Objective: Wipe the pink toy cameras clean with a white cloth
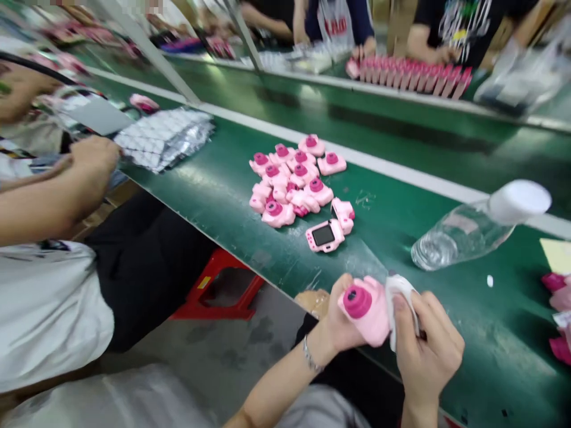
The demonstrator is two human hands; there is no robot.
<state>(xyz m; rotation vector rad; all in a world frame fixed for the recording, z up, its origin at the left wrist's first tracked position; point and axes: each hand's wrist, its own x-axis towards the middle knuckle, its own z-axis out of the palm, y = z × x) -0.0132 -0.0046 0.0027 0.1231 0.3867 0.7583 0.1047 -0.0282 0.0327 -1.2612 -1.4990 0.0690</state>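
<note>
Here both hands grip: left hand [341, 324] the pink toy camera [363, 309], right hand [423, 345] a white cloth [399, 291].

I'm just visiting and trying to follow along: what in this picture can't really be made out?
Head view, the only one:
- The back of the pink toy camera: the left hand holding it covers that side.
- Most of the white cloth: the right hand wraps it.
- The pink items at the right: cut off by the frame edge.
- The row of pink boxes far across: too blurred for any print.
- The lower cameras in the pile: hidden by those on top.
</note>
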